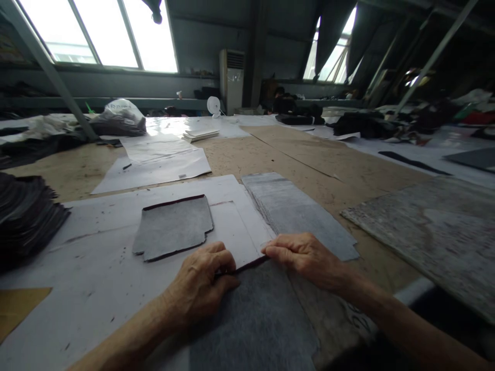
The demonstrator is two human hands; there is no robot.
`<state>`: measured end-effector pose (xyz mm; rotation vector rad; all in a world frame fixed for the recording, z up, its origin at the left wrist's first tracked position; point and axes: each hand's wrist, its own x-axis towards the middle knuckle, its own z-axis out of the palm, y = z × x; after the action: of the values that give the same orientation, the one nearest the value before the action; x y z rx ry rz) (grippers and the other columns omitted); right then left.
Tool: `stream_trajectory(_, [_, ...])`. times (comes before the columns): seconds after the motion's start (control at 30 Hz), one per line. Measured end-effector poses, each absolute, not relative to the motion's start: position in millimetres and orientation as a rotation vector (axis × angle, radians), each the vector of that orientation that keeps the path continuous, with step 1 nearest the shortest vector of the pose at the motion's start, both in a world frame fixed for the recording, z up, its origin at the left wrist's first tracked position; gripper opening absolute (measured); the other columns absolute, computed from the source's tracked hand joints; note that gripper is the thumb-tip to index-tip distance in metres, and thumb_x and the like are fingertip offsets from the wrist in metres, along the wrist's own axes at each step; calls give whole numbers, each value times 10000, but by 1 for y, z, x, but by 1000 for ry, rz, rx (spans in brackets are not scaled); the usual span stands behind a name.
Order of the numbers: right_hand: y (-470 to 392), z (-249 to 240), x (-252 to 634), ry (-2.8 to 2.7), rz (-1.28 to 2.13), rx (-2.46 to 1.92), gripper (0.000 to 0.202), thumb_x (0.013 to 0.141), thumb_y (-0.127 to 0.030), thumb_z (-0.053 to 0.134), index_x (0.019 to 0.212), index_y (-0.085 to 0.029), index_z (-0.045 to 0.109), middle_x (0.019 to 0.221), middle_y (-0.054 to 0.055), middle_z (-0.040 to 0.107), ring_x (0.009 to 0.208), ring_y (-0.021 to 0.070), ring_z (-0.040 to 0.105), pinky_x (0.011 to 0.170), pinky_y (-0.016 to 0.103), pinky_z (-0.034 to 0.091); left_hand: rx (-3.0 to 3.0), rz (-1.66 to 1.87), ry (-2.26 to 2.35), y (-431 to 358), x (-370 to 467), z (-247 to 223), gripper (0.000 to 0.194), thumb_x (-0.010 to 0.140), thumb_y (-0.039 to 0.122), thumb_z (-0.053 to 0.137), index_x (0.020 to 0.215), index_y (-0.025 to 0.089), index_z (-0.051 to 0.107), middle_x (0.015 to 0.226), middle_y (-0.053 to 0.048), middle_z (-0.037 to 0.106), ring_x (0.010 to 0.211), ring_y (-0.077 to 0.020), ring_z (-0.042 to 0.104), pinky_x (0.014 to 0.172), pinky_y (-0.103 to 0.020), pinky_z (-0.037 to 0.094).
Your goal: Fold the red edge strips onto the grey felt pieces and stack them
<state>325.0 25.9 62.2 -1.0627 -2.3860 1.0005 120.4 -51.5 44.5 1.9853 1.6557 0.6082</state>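
Note:
A grey fabric piece point(255, 319) with a dark strip along its far edge lies in front of me, its near part dropping toward the bottom of the view. My left hand point(209, 283) has its fingers curled and its thumb pressed on the left part of that dark edge. At the right end of the same edge, my right hand point(303, 257) is closed in a pinch. A second grey piece point(174, 226), cut out at its corners and dark-edged, lies flat beyond my left hand. Past my right hand a fanned stack of grey pieces point(294, 206) rests.
White paper sheets point(96, 268) cover the near left of the brown table point(232, 154). A tall dark stack point(27, 221) stands at the left edge. On the right lies a rough grey slab point(433, 232). A small white fan point(213, 105) stands farther back.

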Motion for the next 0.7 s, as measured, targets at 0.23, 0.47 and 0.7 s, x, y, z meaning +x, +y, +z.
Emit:
stream_trajectory(0.23, [19,58,317,-2424,779,-1025,180,790,-228,500,759,-183,671,697,1,652,652,124,584,620,212,413,1555,645,1511,-46,105,50,162,701,320,592,675,160,598,521,56,437,491,-74,368,469,-193,284])
stream_trajectory(0.47, [20,65,310,-2581,687,-870,252,854,-286,444,961,-193,652,918,31,657,836,141,584,753,237,413,1554,717,1516,-45,102,51,158,671,289,611,615,141,619,462,62,409,448,-59,332,425,-178,248])
stream_trajectory(0.7, [9,58,284,-2716,530,-709,249,825,-248,441,624,-151,550,622,36,532,628,134,464,631,269,330,1595,736,1491,-54,105,60,126,671,265,616,626,149,637,463,65,412,456,-55,324,426,-174,238])
